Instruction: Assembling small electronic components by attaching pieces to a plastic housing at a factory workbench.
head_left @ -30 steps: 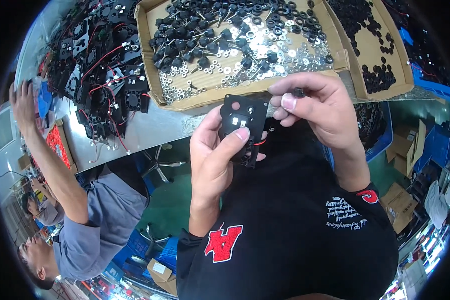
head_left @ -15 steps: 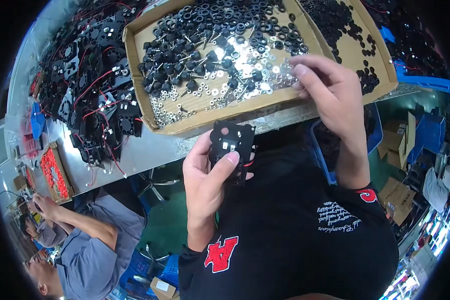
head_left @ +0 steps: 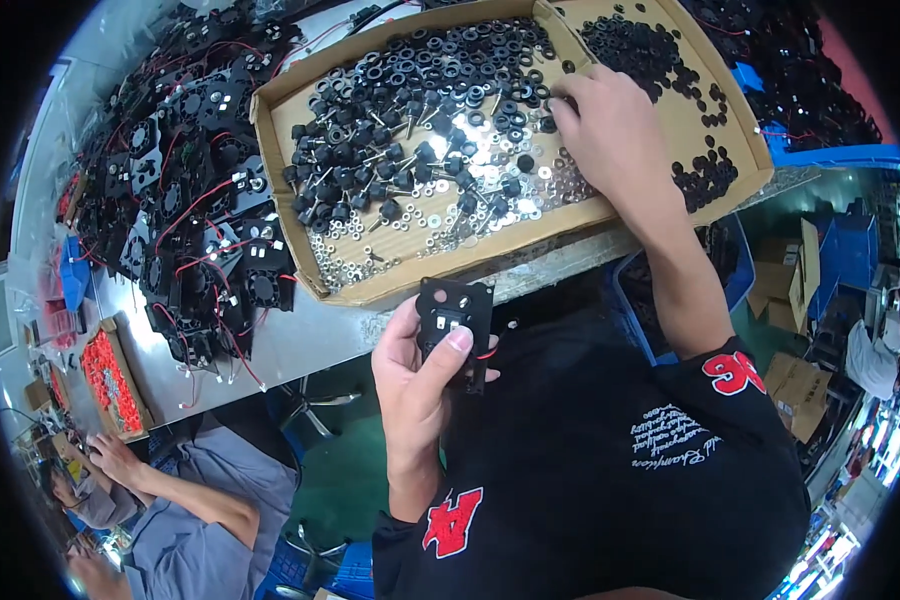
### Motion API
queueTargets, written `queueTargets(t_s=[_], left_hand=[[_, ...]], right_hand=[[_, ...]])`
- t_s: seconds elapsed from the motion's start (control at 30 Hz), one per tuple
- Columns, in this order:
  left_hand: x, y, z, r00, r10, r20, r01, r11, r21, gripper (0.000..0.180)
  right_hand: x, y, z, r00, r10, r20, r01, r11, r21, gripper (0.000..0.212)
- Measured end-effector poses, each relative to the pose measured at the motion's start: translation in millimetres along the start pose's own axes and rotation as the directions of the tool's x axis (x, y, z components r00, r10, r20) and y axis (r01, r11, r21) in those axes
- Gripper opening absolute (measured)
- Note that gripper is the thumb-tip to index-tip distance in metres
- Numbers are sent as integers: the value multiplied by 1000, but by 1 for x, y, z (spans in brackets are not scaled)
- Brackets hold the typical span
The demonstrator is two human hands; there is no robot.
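Note:
My left hand [head_left: 410, 380] grips a black fan bracket plate [head_left: 460, 308], its thumb pressed on the face beside small white connectors. A short red wire shows at the plate's edge. Over the cardboard tray [head_left: 440, 266], my right hand [head_left: 615, 130] reaches down with bent fingers, thumb and index close together beside the black rubber rings [head_left: 510, 110]. Whatever those fingertips hold, if anything, is hidden. Black-headed screws [head_left: 370, 160] and shiny washers [head_left: 440, 215] lie left of the right hand; clear washers [head_left: 560, 185] lie partly below its wrist.
A second tray section [head_left: 705, 105] holds small black discs at the right. Black fan assemblies [head_left: 190, 180] with red wires are heaped on the metal table [head_left: 315, 345] at left. A box of red parts [head_left: 112, 380] stands near a co-worker [head_left: 195, 510]. A blue bin [head_left: 635, 315] is below the table edge.
My right hand has moved from the clear washers at the near edge farther into the tray, to the black rings. The left hand still holds the plate, now lower in view.

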State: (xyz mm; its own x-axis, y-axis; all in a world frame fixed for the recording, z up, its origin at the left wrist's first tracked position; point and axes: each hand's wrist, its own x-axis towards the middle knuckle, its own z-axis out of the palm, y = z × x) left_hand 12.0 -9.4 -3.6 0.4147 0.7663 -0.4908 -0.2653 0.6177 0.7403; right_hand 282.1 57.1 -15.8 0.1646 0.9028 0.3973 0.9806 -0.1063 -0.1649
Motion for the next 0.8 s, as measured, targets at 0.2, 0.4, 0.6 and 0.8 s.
queueTargets(t_s=[0.2,0.4,0.6,0.8], left_hand=[[-3,3,-7,997,57,48,-53,996,-76,40],[-1,3,-10,998,47,32,-46,998,-46,48],[3,2,-14,993,82,81,-69,985,-160,47],[2,0,-13,999,9,54,3,976,-220,42]], right_hand=[[29,-6,-15,864,250,437,-244,967,-71,22],[33,2,-7,917,85,390,-63,996,-68,24],[36,-6,-21,890,119,441,-117,993,-32,20],[29,6,-3,953,0,304,-54,984,170,19]])
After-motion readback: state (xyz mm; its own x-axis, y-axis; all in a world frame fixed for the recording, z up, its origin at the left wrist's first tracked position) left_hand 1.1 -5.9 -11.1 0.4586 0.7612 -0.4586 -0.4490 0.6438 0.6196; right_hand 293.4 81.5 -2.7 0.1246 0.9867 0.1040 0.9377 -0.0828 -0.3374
